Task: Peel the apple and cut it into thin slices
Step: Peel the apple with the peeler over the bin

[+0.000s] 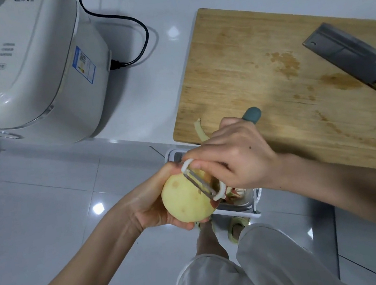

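**Peeler on the last red patch**

Just below frame centre, the left hand [151,207] cups the apple [184,200] from the left and beneath, fingers curled round it. The fruit is mostly bare, pale yellow and matte; red skin shows only at its lower right edge. There lies the peeler [200,183], its thin metal blade slanting from upper left to lower right, pinched by the right hand [236,162], which comes in from the right. The next stroke probably has to run toward that red edge. Beneath, a white bin [239,212] holds peel. Farther up right, a scuffed wooden board [243,61] bears a steel cleaver [349,52].
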`<state>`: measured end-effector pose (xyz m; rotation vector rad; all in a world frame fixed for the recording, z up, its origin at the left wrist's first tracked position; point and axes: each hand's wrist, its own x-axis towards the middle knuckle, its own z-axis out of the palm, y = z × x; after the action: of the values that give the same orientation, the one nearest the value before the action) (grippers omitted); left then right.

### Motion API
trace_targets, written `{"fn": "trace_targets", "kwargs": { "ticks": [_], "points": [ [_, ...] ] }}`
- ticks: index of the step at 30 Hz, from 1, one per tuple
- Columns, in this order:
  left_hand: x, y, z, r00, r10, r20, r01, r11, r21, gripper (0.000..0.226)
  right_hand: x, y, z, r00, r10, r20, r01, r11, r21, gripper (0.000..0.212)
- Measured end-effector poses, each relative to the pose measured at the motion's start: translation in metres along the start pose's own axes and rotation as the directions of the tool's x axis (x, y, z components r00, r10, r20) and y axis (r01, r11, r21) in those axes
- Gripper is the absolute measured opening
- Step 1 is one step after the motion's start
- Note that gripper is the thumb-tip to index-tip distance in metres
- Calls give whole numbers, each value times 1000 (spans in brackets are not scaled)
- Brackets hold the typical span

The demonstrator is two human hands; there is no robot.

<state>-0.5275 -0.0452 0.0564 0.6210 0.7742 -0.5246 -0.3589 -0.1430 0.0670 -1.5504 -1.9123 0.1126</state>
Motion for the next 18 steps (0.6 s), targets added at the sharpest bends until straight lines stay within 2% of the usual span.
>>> {"fn": "trace_targets", "kwargs": {
  "ticks": [4, 11, 15, 18],
  "points": [
    [-1, 0, -5, 999, 21, 45, -19, 999, -29, 85, -4, 7, 1, 994, 110, 8, -110, 989, 96, 25],
    [-6, -2, -12, 994, 101, -45, -104, 993, -54, 102, -20, 21, 11, 954, 297, 37, -298, 936, 187, 28],
    [-10, 3, -9, 977, 212, -19, -212, 972, -97, 96, -42, 21, 27, 911, 392, 127, -404, 911, 86, 31],
    [-13, 12, -7, 951, 310, 17, -306, 945, -118, 84, -56, 17, 39, 803, 560, 205, -582, 810, 66, 23]
  ]
}}
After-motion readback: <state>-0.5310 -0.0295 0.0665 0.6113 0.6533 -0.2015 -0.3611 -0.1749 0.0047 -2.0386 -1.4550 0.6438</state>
